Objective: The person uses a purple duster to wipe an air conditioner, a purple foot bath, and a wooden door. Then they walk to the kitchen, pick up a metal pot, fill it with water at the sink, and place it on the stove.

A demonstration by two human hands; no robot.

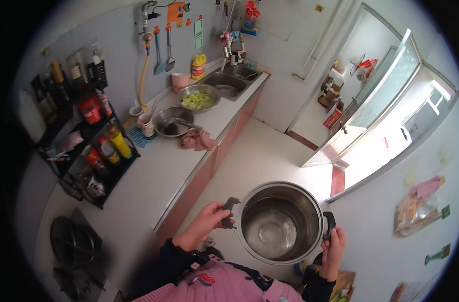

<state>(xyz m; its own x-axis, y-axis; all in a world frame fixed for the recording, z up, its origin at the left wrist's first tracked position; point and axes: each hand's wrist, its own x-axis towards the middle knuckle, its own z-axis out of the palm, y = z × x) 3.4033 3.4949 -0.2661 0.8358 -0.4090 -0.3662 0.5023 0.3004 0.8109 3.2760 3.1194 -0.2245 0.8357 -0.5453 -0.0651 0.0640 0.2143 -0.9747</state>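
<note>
A deep stainless steel pot (276,234) is held up in front of my body, its open top facing me. Inside, the bare metal bottom shines and holds no food that I can see. My left hand (208,222) grips the black side handle (229,213) on the pot's left. On the opposite side, my right hand (333,249) has its fingers around the other black handle (329,226). Below the pot is the pale floor, with the worktop to its left.
The worktop (150,177) bears a steel bowl of chopped greens (197,100), another steel bowl (169,117), a pink cloth (197,140) and a black condiment rack (120,166). A double sink (225,85) lies beyond. At lower left is a stove (88,226). A glass-paned door (380,90) stands ajar.
</note>
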